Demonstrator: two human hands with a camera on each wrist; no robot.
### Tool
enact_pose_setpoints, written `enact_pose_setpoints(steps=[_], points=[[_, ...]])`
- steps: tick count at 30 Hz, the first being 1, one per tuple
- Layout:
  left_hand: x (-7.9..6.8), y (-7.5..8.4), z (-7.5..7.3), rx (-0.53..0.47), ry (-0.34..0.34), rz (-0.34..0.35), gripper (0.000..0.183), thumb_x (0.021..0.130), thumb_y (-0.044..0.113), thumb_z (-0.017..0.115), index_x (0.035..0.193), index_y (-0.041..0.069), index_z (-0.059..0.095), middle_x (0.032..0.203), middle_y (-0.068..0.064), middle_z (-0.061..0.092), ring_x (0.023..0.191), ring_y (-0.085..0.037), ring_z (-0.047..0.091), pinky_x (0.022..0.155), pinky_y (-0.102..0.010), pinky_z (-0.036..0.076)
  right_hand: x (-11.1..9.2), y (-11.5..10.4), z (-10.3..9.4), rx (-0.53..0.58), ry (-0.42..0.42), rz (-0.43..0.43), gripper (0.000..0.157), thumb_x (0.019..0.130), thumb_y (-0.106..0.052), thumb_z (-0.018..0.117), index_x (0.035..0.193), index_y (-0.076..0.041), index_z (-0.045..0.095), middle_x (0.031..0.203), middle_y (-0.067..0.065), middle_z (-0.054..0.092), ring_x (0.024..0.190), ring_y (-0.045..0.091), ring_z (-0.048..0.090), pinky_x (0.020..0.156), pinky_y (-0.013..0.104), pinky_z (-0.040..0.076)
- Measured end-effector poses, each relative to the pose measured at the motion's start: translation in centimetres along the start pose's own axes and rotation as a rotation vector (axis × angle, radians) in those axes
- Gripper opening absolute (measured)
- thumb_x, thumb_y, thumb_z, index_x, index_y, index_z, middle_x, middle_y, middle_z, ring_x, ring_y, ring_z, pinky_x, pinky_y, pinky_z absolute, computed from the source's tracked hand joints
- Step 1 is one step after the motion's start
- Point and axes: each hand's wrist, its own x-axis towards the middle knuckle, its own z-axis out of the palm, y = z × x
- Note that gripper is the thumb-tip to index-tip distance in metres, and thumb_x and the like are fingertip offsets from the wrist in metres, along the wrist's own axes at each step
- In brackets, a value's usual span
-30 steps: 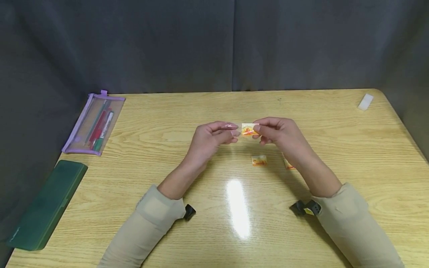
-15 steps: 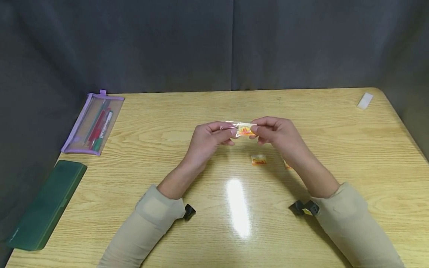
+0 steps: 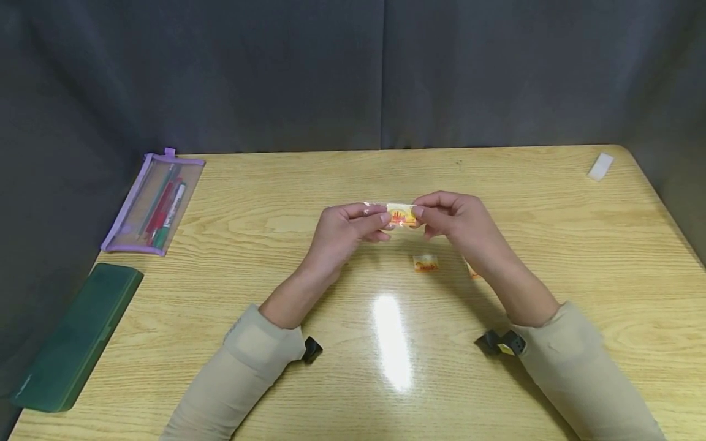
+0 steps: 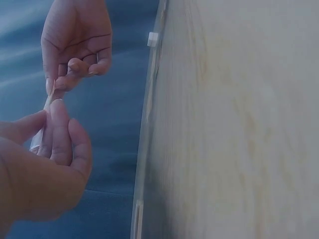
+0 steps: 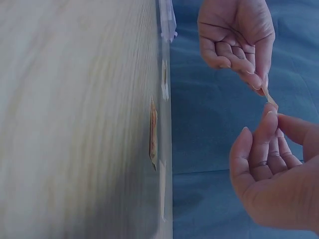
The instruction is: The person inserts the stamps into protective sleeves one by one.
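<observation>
Over the middle of the table both hands meet at a small yellow-and-orange printed card (image 3: 402, 215). My right hand (image 3: 460, 220) pinches its right end between thumb and fingers. At the left end my left hand (image 3: 344, 236) pinches shiny clear plastic film (image 3: 375, 208), which overlaps the card in the head view. The wrist views show the card edge-on between the two sets of fingertips. Below the hands, a similar printed piece (image 3: 426, 263) lies on the table. Another orange-and-yellow piece (image 3: 473, 270) is partly hidden by my right wrist.
A purple-edged see-through pouch (image 3: 154, 205) with pens lies at the back left of the wooden table (image 3: 265, 367). In front of it is a dark green case (image 3: 79, 337). A white block (image 3: 600, 166) sits at the back right corner. Dark curtains surround the table.
The right hand has brought the card slightly left to the left fingertips, closing the gap between them. The clear film now shows across the card's left part.
</observation>
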Motion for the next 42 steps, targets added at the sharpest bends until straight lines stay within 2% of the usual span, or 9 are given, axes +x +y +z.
enact_pose_setpoints(steps=[2, 6, 12, 16, 20, 25, 28, 38, 42], points=[[0.01, 0.02, 0.04, -0.003, -0.008, -0.004, 0.025, 0.093, 0.012, 0.074, 0.113, -0.003, 0.074, 0.1, -0.016, 0.078, 0.071, -0.01, 0.075, 0.087, -0.043, 0.063, -0.02, -0.1, 0.05, 0.018, 0.003, 0.001, 0.029, 0.101, -0.025, 0.064, 0.118, -0.002, 0.07, 0.098, -0.007, 0.07, 0.086, 0.019, 0.066, 0.078, 0.024, 0.059], [0.05, 0.01, 0.12, 0.002, -0.025, -0.018, 0.024, 0.093, 0.011, 0.074, 0.112, -0.004, 0.074, 0.099, -0.017, 0.078, 0.071, -0.011, 0.075, 0.084, -0.036, 0.064, 0.0, -0.07, 0.39, 0.032, 0.017, 0.001, 0.028, 0.1, -0.024, 0.065, 0.115, 0.0, 0.07, 0.097, -0.008, 0.07, 0.083, 0.018, 0.065, 0.077, 0.023, 0.059], [0.05, -0.05, 0.23, 0.002, -0.03, -0.059, 0.024, 0.092, 0.012, 0.076, 0.11, -0.003, 0.076, 0.095, -0.015, 0.079, 0.069, -0.011, 0.075, 0.089, -0.031, 0.062, 0.02, 0.01, 0.62, 0.034, 0.004, 0.004, 0.029, 0.1, -0.022, 0.065, 0.116, 0.001, 0.07, 0.1, -0.006, 0.07, 0.093, 0.021, 0.065, 0.078, 0.024, 0.06], [0.05, -0.07, 0.28, -0.033, -0.03, -0.069, 0.023, 0.092, 0.011, 0.075, 0.109, -0.005, 0.074, 0.094, -0.012, 0.079, 0.069, -0.011, 0.075, 0.084, -0.031, 0.063, 0.05, 0.09, 0.41, 0.005, -0.023, 0.019, 0.03, 0.101, -0.024, 0.064, 0.118, 0.0, 0.07, 0.101, -0.005, 0.071, 0.094, 0.022, 0.067, 0.081, 0.024, 0.059], [0.1, 0.06, 0.17, -0.041, -0.062, -0.084, 0.023, 0.093, 0.011, 0.074, 0.109, -0.006, 0.074, 0.095, -0.009, 0.076, 0.07, -0.01, 0.074, 0.082, -0.03, 0.063, 0.04, 0.13, 0.19, -0.015, -0.046, 0.042, 0.03, 0.101, -0.025, 0.063, 0.117, 0.0, 0.071, 0.099, -0.008, 0.071, 0.092, 0.023, 0.068, 0.084, 0.025, 0.058], [0.12, 0.66, -0.41, -0.028, -0.037, -0.067, 0.024, 0.095, 0.016, 0.073, 0.111, -0.002, 0.075, 0.098, -0.008, 0.076, 0.068, -0.011, 0.073, 0.076, -0.026, 0.063, 0.02, 0.07, -0.08, -0.016, -0.011, 0.039, 0.032, 0.101, -0.029, 0.064, 0.118, -0.003, 0.071, 0.095, -0.008, 0.073, 0.089, 0.025, 0.069, 0.085, 0.026, 0.057], [0.13, 0.88, -0.65, -0.039, -0.009, -0.049, 0.024, 0.094, 0.016, 0.073, 0.112, -0.001, 0.075, 0.096, -0.008, 0.077, 0.067, -0.011, 0.073, 0.072, -0.025, 0.063, 0.01, -0.02, -0.17, 0.016, 0.005, 0.044, 0.033, 0.101, -0.03, 0.065, 0.118, -0.002, 0.07, 0.09, -0.009, 0.073, 0.085, 0.021, 0.068, 0.082, 0.025, 0.058], [0.08, 0.61, -0.4, -0.048, -0.001, -0.03, 0.024, 0.095, 0.014, 0.073, 0.112, -0.002, 0.075, 0.088, -0.005, 0.078, 0.065, -0.011, 0.073, 0.069, -0.025, 0.062, 0.23, 0.25, 0.37, 0.142, 0.01, 0.027, 0.023, 0.101, -0.022, 0.064, 0.11, -0.001, 0.065, 0.083, -0.01, 0.069, 0.072, 0.011, 0.063, 0.077, 0.023, 0.057], [0.02, 0.62, -0.34, -0.055, -0.009, -0.035, 0.023, 0.095, 0.014, 0.073, 0.111, -0.002, 0.075, 0.088, -0.005, 0.077, 0.066, -0.011, 0.073, 0.071, -0.027, 0.063, 0.36, 0.39, 0.49, 0.167, -0.013, 0.014, 0.025, 0.101, -0.019, 0.062, 0.116, 0.001, 0.063, 0.085, -0.009, 0.068, 0.071, 0.007, 0.063, 0.074, 0.022, 0.058]])
